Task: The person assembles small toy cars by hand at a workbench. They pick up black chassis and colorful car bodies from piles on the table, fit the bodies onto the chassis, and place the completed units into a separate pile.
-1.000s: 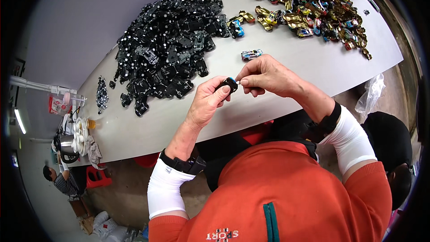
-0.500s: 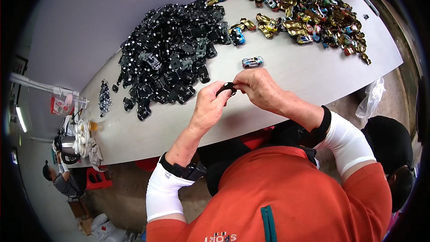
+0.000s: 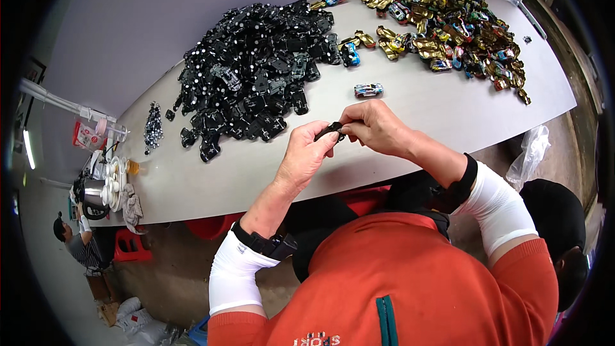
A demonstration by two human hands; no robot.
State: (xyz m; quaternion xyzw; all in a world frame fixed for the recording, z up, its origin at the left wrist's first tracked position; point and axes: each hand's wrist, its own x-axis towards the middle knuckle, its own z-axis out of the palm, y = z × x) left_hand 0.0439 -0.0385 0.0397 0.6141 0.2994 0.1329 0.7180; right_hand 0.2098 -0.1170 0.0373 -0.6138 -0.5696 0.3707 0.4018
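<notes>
Above the table's near edge, my left hand [image 3: 302, 157] grips a small black toy car chassis [image 3: 329, 131] between thumb and fingers. The fingertips of my right hand [image 3: 379, 129] pinch at the chassis's right end; whether they also hold a smaller part is hidden. Just beyond my right hand lies one toy car [image 3: 368, 90] with a white and blue patterned body. A large heap of black chassis [image 3: 256, 70] covers the table to the left and beyond my left hand.
A heap of gold and multicoloured car bodies [image 3: 442, 32] lies at the far right. Small silvery parts [image 3: 153, 129] are piled at the left. Cups and a kettle [image 3: 95, 195] stand at the table's left end. A person [image 3: 80, 240] is at far left; another wears a black cap [image 3: 554, 211] at right.
The view has shifted slightly, so the table's contents sit a little further right. Both hands stay together at the chassis, which appears tilted a bit differently.
</notes>
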